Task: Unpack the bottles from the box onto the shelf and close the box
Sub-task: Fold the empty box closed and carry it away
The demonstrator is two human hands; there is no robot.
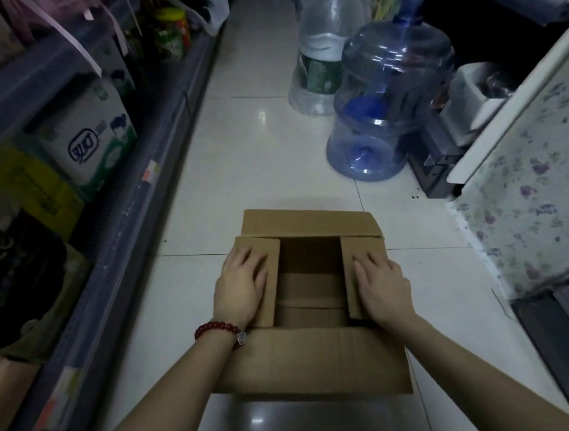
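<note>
Unpacking looks finished, as far as can be judged: no bottles are seen inside the box point(313, 302), only bare cardboard at the bottom of the opening. The box sits on the floor point(254, 156), in the aisle just right of the shelf point(105, 231).

Closing is under way. The two short side flaps are folded inward and held flat:
- left hand point(243, 287) laid palm-down on the left flap point(264, 279), fingers straight, pressing, nothing gripped
- right hand point(382, 284) laid the same way on the right flap point(353, 274), fingers straight, pressing

The hands are set apart, one at each side of the box, with the open gap between them.

Still open: the far flap point(311, 221) stands up and back behind the opening; the near flap point(309, 361) lies folded outward toward the person. Both long flaps remain to be brought over the side flaps, so the box is judged about half closed.

Whether the unpacked bottles ended up on the shelf cannot be told: the shelf left of the box shows cartons and packs, and some blurred jars far up the aisle, too unclear to match.

Beyond the box, to its far right, two large water jugs point(390, 103) stand on the floor; these are not taken as task items.
</note>
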